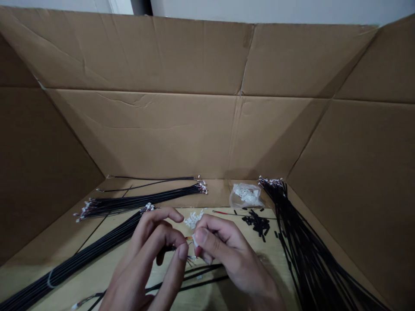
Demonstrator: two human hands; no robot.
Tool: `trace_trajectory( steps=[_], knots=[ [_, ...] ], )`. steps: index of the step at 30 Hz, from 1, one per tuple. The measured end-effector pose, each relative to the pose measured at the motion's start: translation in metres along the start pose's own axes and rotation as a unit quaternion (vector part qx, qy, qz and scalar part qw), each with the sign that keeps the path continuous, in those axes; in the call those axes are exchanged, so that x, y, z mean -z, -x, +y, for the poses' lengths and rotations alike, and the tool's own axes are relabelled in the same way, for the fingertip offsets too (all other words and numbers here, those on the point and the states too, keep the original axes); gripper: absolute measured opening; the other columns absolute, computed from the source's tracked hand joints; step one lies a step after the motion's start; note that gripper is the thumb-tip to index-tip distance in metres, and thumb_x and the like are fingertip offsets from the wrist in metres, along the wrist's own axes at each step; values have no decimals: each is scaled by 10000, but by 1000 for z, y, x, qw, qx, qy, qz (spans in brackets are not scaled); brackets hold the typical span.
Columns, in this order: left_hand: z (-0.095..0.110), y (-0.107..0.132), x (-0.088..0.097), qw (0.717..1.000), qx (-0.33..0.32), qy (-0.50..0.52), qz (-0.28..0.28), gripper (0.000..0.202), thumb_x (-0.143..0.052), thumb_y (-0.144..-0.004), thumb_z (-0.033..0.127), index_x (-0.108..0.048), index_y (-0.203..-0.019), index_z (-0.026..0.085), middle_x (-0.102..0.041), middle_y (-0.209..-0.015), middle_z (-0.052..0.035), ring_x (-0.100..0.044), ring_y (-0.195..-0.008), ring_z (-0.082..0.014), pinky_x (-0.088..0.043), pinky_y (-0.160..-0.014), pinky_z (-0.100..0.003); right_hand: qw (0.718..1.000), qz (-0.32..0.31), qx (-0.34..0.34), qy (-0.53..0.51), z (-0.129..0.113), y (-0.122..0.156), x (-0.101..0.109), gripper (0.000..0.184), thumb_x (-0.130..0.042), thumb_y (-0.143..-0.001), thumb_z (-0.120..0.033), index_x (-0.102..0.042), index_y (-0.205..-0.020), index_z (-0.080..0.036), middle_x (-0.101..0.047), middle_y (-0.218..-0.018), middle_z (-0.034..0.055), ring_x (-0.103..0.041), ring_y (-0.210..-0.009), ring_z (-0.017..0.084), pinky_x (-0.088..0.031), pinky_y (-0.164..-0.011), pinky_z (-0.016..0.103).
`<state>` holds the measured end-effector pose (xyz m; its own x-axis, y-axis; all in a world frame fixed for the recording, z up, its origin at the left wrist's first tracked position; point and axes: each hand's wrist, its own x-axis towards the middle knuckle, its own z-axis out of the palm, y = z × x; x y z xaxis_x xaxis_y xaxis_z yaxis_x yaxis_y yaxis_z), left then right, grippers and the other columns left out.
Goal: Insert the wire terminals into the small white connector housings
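Note:
My left hand [149, 255] pinches a black cable [169, 249] between thumb and a finger, its index finger raised and bent. Thin coloured wires [188, 238] run from that cable to a small white connector housing [195, 240]. The thumb and index finger of my right hand [227, 252] are closed on this housing, partly covering it. Beneath both hands lie several black cables [204, 283], and one cable end at the lower left carries a white connector [75, 306]. Behind the fingertips is a small pile of white connector housings [193, 219].
Cardboard walls [171, 134] enclose the work surface. A tied cable bundle [81, 263] and another bundle [139, 201] lie left. Loose cables [311, 255] spread along the right. A clear bag of white parts [247, 195] sits behind short black tube pieces [258, 223].

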<state>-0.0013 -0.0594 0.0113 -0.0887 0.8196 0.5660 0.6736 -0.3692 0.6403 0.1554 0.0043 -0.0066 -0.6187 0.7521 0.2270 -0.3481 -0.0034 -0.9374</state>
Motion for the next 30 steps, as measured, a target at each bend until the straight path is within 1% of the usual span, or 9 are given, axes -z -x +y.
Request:
trace_trajectory(
  steps=[3,5,8,11,15,19,24,27,30],
  knots=[
    [-4,0,-1,999,-33,-17,-1,207,-571,-970,407,-622,-820,274,-615,-1067,-39,-638,-1044,-183,-563,-824,-216,998,18,7,63,-5,4,2,373,-618,-999,-485,-593,-773,-189,-489,-676,-43,-420,-620,117,-355,-618,270],
    [-3,1,-3,999,-33,-22,5,169,-571,-977,387,-624,-854,285,-598,-1117,-30,-630,-1087,-171,-553,-839,-198,995,26,15,95,-7,5,1,384,-596,-1009,-483,-587,-759,-192,-498,-688,-39,-410,-620,119,-362,-624,271],
    [3,2,-6,999,-25,-23,17,156,-551,-996,377,-619,-875,306,-572,-1139,-2,-626,-1072,-136,-531,-853,-173,990,33,43,130,-9,6,0,384,-563,-1023,-462,-573,-742,-200,-502,-688,-35,-425,-629,125,-380,-641,274],
    [4,2,-7,999,-31,-20,24,153,-548,-997,360,-626,-874,309,-574,-1124,-2,-630,-1075,-144,-541,-833,-184,985,34,65,155,-10,7,-2,356,-551,-1031,-410,-559,-742,-202,-505,-694,-32,-453,-650,128,-370,-621,268],
    [-3,0,-7,998,-57,-24,18,118,-581,-971,327,-648,-880,293,-603,-1095,-26,-654,-1071,-180,-570,-802,-211,978,41,79,187,-9,9,-3,343,-540,-1042,-358,-538,-738,-199,-475,-689,-41,-441,-655,123,-346,-610,265],
    [-9,-5,-3,997,-75,-19,6,94,-597,-970,322,-665,-905,308,-619,-1105,-9,-658,-1081,-152,-568,-833,-165,979,44,91,175,-8,7,0,351,-530,-1054,-383,-553,-756,-200,-501,-712,-35,-465,-670,125,-365,-629,264],
    [-6,-10,2,996,-89,2,4,66,-653,-944,383,-692,-941,330,-688,-989,29,-720,-928,-109,-571,-746,-97,972,43,123,195,-6,4,4,346,-538,-1056,-369,-546,-752,-203,-504,-709,-37,-472,-665,123,-367,-631,264],
    [-4,-10,3,997,-74,17,-7,97,-645,-951,384,-719,-905,342,-726,-953,46,-733,-909,-108,-570,-775,-102,970,59,129,195,-7,5,4,335,-542,-1056,-352,-544,-755,-206,-487,-706,-44,-453,-655,117,-366,-630,259],
    [-6,-10,2,999,-24,35,6,107,-689,-918,373,-718,-829,321,-736,-915,45,-713,-871,-124,-556,-708,-106,977,59,118,169,-12,9,2,264,-564,-1043,-340,-599,-815,-211,-530,-740,-39,-485,-682,116,-392,-650,250]
  ],
)
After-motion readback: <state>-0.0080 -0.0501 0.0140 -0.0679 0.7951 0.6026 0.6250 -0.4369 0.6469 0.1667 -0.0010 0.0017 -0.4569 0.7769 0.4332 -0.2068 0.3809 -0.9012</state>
